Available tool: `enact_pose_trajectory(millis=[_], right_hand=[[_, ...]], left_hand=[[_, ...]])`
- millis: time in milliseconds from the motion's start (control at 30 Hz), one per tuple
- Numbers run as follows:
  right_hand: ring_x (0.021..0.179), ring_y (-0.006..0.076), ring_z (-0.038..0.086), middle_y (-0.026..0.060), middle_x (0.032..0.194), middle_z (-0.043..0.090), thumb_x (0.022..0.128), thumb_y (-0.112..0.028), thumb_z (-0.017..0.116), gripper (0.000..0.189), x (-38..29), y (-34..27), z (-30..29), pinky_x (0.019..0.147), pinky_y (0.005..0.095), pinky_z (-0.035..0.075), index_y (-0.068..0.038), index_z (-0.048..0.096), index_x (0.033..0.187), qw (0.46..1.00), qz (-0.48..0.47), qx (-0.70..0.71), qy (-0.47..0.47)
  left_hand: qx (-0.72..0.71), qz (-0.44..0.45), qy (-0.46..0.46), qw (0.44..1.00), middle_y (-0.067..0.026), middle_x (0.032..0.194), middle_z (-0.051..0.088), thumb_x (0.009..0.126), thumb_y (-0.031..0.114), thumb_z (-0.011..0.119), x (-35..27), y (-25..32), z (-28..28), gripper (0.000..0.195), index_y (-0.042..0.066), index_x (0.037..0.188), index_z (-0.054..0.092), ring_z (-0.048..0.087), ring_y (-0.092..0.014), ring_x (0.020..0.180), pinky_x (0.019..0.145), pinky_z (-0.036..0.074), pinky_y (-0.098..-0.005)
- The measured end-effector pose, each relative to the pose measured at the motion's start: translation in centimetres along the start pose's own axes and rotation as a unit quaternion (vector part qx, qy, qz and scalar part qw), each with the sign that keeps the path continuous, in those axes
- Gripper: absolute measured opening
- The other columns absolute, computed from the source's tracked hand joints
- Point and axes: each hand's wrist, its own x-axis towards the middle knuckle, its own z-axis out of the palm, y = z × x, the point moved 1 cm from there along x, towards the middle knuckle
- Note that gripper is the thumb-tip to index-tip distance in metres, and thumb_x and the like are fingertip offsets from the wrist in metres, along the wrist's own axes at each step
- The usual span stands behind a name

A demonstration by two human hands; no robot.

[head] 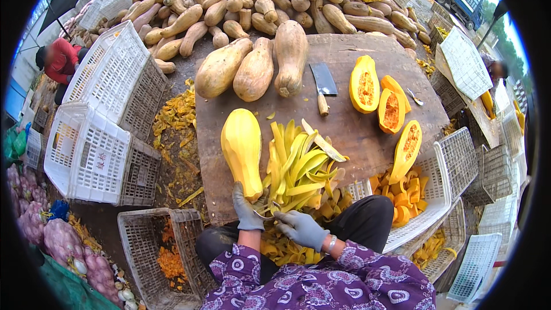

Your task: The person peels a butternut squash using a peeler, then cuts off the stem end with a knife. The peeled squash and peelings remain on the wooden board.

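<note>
My gloved left hand grips the near end of a peeled yellow squash, which lies lengthwise on a wooden board. In my gloved right hand is a peeler, its curved metal part close to the squash's near end. A heap of peel strips lies just right of the squash. Three unpeeled squashes rest at the board's far left. To their right is a cleaver with a wooden handle. Several cut squash halves lie on the right, seeds showing, near a small metal scoop.
A white crate holding squash chunks stands by my right knee. A crate with orange pulp sits at left. Stacked crates flank the board; piled squashes lie beyond. People are at both sides.
</note>
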Motion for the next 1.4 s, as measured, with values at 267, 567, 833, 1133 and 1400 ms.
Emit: enact_pose_trajectory(millis=[267, 567, 833, 1133, 1400], right_hand=[[0.097, 0.0376, 0.068, 0.0227, 0.104, 0.07, 0.095, -0.025, 0.062, 0.035, 16.2, 2.2, -7.6, 0.085, 0.0419, 0.053, -0.006, 0.066, 0.125, 0.984, -0.058, -0.01, 0.165], [0.098, 0.0429, 0.066, 0.0263, 0.099, 0.069, 0.095, -0.03, 0.059, 0.034, 26.4, 4.3, -7.1, 0.088, 0.0465, 0.052, -0.006, 0.069, 0.116, 0.989, -0.007, -0.061, 0.137], [0.088, 0.041, 0.066, 0.0224, 0.098, 0.064, 0.096, -0.031, 0.06, 0.04, 8.6, 1.8, 0.3, 0.075, 0.0467, 0.054, -0.011, 0.059, 0.131, 0.989, -0.016, -0.088, 0.114], [0.095, 0.0377, 0.065, 0.02, 0.102, 0.066, 0.095, -0.029, 0.062, 0.038, 2.8, -0.4, -4.4, 0.081, 0.0452, 0.053, -0.01, 0.061, 0.129, 0.993, -0.025, -0.079, 0.083], [0.099, 0.0428, 0.064, 0.0251, 0.104, 0.067, 0.094, -0.029, 0.061, 0.035, 23.7, 0.0, -7.8, 0.087, 0.048, 0.051, -0.005, 0.065, 0.119, 0.978, -0.015, -0.152, 0.143]], left_hand=[[-0.01, 0.071, -0.019, 0.997, -0.008, 0.122, 0.063, 0.096, 0.045, 0.062, -0.8, -0.1, 1.4, 0.049, 0.01, 0.13, 0.056, 0.063, -0.025, 0.104, 0.085, 0.056, -0.0433], [0.037, 0.113, 0.038, 0.992, -0.0074, 0.123, 0.06, 0.095, 0.042, 0.063, -0.1, -0.9, 0.7, 0.047, 0.011, 0.129, 0.055, 0.062, -0.025, 0.106, 0.084, 0.057, -0.0434], [0.018, 0.113, 0.016, 0.993, -0.0091, 0.122, 0.061, 0.096, 0.039, 0.063, 0.3, -1.4, 0.5, 0.045, 0.01, 0.129, 0.053, 0.063, -0.026, 0.105, 0.084, 0.058, -0.0453], [-0.003, 0.128, 0.0, 0.992, -0.0099, 0.121, 0.061, 0.094, 0.039, 0.067, 0.6, -1.7, 0.6, 0.046, 0.01, 0.127, 0.053, 0.065, -0.027, 0.103, 0.083, 0.059, -0.0434], [0.032, 0.129, 0.033, 0.991, -0.0066, 0.123, 0.063, 0.095, 0.043, 0.064, 0.3, -1.9, 0.7, 0.048, 0.01, 0.129, 0.057, 0.064, -0.023, 0.106, 0.087, 0.057, -0.0427]])
